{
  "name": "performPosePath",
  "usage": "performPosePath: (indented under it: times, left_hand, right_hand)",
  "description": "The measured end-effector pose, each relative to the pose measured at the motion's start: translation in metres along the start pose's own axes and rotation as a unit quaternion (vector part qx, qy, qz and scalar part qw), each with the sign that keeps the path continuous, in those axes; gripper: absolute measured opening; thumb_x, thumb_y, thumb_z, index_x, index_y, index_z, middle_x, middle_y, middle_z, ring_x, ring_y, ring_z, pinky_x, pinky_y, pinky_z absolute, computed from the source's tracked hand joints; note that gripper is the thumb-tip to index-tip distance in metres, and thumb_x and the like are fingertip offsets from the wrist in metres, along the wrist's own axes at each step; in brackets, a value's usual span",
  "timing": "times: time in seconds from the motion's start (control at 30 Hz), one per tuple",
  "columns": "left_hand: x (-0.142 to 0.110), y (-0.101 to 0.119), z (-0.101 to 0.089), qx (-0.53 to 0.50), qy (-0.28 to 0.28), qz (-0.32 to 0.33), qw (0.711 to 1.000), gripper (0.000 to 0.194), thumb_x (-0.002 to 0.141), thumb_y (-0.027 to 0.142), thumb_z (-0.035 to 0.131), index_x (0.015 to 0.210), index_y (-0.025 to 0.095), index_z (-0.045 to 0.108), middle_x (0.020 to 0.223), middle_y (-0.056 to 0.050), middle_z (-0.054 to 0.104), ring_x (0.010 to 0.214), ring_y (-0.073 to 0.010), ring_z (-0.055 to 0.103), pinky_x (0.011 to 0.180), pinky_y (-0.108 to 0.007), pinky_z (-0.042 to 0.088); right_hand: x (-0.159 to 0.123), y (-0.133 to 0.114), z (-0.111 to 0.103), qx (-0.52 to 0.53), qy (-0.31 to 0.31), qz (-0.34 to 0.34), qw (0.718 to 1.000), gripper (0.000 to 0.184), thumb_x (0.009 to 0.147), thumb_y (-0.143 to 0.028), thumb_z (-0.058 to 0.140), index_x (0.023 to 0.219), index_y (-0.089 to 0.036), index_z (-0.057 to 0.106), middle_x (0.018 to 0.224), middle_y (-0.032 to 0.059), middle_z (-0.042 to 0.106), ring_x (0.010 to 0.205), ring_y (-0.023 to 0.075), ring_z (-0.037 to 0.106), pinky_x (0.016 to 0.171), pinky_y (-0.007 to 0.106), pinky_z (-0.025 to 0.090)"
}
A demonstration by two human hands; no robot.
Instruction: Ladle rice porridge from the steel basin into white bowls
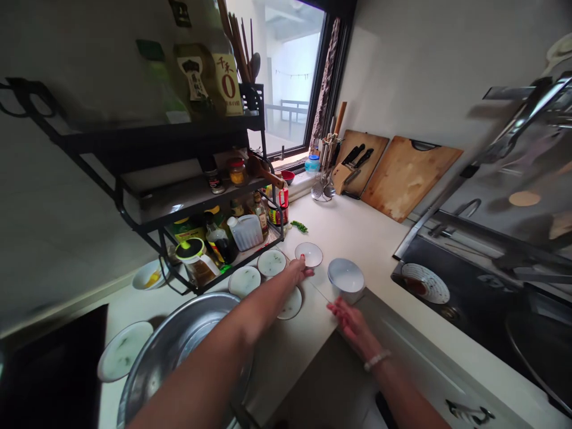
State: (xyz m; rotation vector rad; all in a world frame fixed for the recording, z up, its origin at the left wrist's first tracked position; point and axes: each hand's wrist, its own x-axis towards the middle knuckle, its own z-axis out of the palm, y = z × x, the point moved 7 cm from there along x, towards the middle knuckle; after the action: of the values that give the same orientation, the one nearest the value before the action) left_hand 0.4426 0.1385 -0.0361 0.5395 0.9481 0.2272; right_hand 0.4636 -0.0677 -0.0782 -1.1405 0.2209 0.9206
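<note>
We are facing a white counter (346,217), with a black rack (187,208) standing along its left back edge and holding bottles and jars. A steel basin (154,351) is sitting on the near left part of the counter, and two cutting boards (397,179) are leaning against the wall at the far edge. Our left hand (302,268) is reaching across; our right hand (351,322) is hovering just beside the stacked bowls (346,277) near the front edge, its fingers loosely spread. Three filled bowls (245,281) are resting between basin and left hand, while a fourth is lying left of the basin. Our left fingers are pinching the rim of a small empty bowl (313,252), which is sitting between the filled ones and the stack. Beyond it, a green vegetable piece (299,226) is lying near the rack.
</note>
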Motion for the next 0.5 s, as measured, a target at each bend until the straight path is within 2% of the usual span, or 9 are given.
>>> performPosePath:
  times: [0.07, 0.13, 0.23, 0.3, 0.4, 0.5]
  left_hand:
    - [-0.009, 0.009, -0.004, 0.024, 0.017, -0.011, 1.000, 0.048, 0.092, 0.035, 0.058, 0.131, 0.012, 0.041, 0.116, -0.016, 0.057, 0.078, -0.0179, 0.068, 0.070, -0.034, 0.060]
    - [-0.023, 0.023, -0.011, 0.030, 0.019, -0.012, 0.999, 0.044, 0.090, 0.033, 0.061, 0.126, 0.011, 0.047, 0.111, -0.014, 0.057, 0.077, -0.0186, 0.069, 0.073, -0.037, 0.061]
    - [-0.053, 0.050, -0.028, 0.024, -0.004, -0.003, 1.000, 0.035, 0.092, 0.033, 0.058, 0.115, 0.008, 0.054, 0.100, -0.013, 0.059, 0.076, -0.0195, 0.070, 0.071, -0.036, 0.062]
    - [-0.078, 0.066, -0.047, 0.015, -0.021, 0.007, 1.000, 0.032, 0.095, 0.035, 0.052, 0.109, 0.007, 0.056, 0.092, -0.012, 0.060, 0.077, -0.0204, 0.071, 0.069, -0.034, 0.062]
    - [-0.114, 0.082, -0.081, -0.002, -0.049, 0.018, 0.999, 0.028, 0.098, 0.033, 0.045, 0.107, 0.009, 0.057, 0.085, -0.010, 0.063, 0.076, -0.0208, 0.072, 0.065, -0.031, 0.062]
    - [-0.141, 0.082, -0.120, -0.022, -0.045, -0.004, 0.999, 0.033, 0.099, 0.034, 0.042, 0.104, 0.006, 0.060, 0.081, -0.014, 0.067, 0.074, -0.0223, 0.072, 0.062, -0.028, 0.060]
  right_hand:
    - [-0.017, 0.028, 0.019, -0.016, -0.041, 0.031, 0.999, 0.045, 0.051, -0.017, 0.092, 0.085, -0.018, 0.063, 0.074, 0.0073, 0.074, 0.060, 0.0181, 0.070, 0.049, 0.021, 0.054]
    - [-0.033, 0.052, 0.047, -0.022, -0.122, 0.067, 0.990, 0.063, 0.051, -0.018, 0.092, 0.105, -0.019, 0.060, 0.078, 0.0055, 0.074, 0.075, 0.0231, 0.073, 0.065, 0.029, 0.058]
    - [-0.044, 0.069, 0.083, 0.003, -0.191, 0.069, 0.979, 0.078, 0.054, -0.021, 0.091, 0.123, -0.022, 0.053, 0.078, 0.0006, 0.073, 0.085, 0.0239, 0.073, 0.087, 0.040, 0.055]
    - [-0.043, 0.073, 0.099, 0.013, -0.217, 0.067, 0.974, 0.076, 0.056, -0.021, 0.088, 0.123, -0.023, 0.054, 0.088, 0.0009, 0.073, 0.087, 0.0226, 0.072, 0.093, 0.041, 0.052]
    - [-0.037, 0.077, 0.110, 0.002, -0.228, 0.077, 0.971, 0.063, 0.056, -0.018, 0.086, 0.114, -0.024, 0.060, 0.101, 0.0027, 0.073, 0.088, 0.0216, 0.071, 0.091, 0.039, 0.052]
    - [-0.030, 0.078, 0.112, -0.004, -0.225, 0.059, 0.973, 0.054, 0.055, -0.017, 0.085, 0.104, -0.023, 0.064, 0.092, 0.0013, 0.073, 0.084, 0.0209, 0.070, 0.090, 0.040, 0.053]
